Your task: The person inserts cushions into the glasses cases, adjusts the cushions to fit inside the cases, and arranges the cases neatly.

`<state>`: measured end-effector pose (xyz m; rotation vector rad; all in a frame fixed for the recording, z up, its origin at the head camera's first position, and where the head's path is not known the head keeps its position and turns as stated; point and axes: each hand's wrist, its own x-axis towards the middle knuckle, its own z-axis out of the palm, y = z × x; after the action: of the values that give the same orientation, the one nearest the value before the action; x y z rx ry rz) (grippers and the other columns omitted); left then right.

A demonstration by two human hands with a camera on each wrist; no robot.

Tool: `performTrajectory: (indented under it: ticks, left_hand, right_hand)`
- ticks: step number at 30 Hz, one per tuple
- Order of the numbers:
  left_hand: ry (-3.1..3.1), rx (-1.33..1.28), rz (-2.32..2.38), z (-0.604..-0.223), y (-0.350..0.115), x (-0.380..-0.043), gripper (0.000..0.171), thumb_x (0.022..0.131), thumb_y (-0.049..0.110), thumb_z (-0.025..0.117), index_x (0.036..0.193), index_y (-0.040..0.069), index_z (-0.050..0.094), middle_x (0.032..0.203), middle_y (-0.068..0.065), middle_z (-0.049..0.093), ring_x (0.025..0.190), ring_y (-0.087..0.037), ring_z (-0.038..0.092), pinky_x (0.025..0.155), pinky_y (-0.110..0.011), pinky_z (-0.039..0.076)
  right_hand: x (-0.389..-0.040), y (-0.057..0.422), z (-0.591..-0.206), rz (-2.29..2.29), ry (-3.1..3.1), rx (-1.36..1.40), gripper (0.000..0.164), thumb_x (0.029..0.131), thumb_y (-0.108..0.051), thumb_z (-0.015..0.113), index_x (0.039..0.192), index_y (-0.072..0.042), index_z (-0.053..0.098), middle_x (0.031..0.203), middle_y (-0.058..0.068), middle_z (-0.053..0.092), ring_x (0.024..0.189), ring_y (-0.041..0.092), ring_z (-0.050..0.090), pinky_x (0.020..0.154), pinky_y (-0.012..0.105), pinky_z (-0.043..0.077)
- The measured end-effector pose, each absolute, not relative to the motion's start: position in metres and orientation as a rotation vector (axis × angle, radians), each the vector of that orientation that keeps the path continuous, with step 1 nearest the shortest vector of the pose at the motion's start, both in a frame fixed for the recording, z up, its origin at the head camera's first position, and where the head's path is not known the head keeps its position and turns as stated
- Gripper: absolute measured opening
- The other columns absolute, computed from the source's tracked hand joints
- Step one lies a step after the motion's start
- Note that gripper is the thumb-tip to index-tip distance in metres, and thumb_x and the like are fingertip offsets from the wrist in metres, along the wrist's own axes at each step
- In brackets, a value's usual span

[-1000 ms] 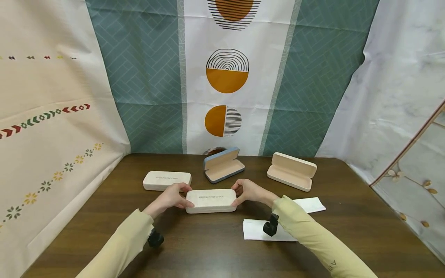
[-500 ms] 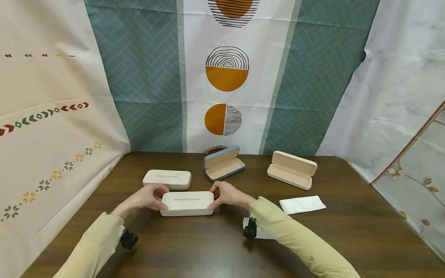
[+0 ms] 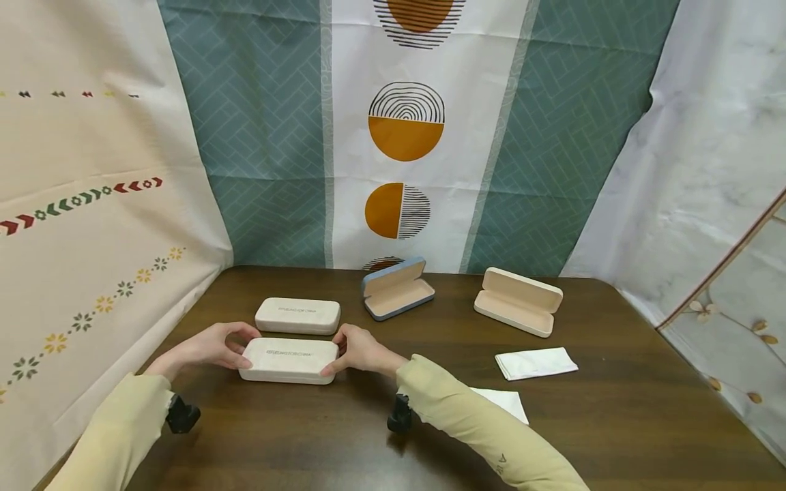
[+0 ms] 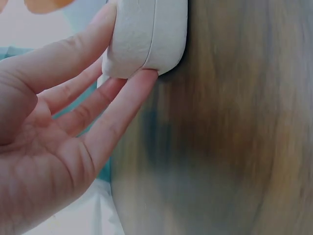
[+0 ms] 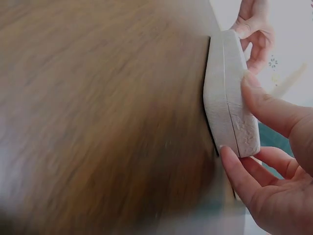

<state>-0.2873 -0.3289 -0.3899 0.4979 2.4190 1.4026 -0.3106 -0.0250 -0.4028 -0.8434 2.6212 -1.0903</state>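
Note:
A closed white glasses case with small lettering on its lid lies lengthwise between my two hands. At its left end, my left hand holds it with the thumb at the front and fingers curled behind. My right hand pinches the opposite end the same way. In the right wrist view the seam of the case is shut, and its underside is at or just over the tabletop; whether it touches, I cannot tell. Right behind it sits a second closed white glasses case, apart from both hands.
An open blue glasses case stands at the back middle. To its right is an open cream glasses case. Two folded white cloths lie on the right: one cloth farther back, another cloth partly under my right sleeve. The wooden table ends at hanging fabrics.
Both hands have carried the white glasses case leftward, from in front of the blue case to in front of the other white case. More of both cloths has come into sight.

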Motion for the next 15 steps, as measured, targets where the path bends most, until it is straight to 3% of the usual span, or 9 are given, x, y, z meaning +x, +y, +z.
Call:
performTrajectory:
  ticks: [15]
  left_hand:
    - [2.397, 0.486, 1.417, -0.390, -0.343, -0.287, 0.055, 0.070, 0.001, 0.076, 0.114, -0.013, 0.046, 0.106, -0.020, 0.049, 0.090, -0.031, 0.054, 0.066, -0.034, 0.050]
  right_hand:
    - [-0.308, -0.036, -0.404, -1.132, 2.615, -0.822, 0.051, 0.061, -0.025, 0.085, 0.096, -0.005, 0.054, 0.080, -0.003, 0.052, 0.071, 0.007, 0.047, 0.062, 0.019, 0.040]
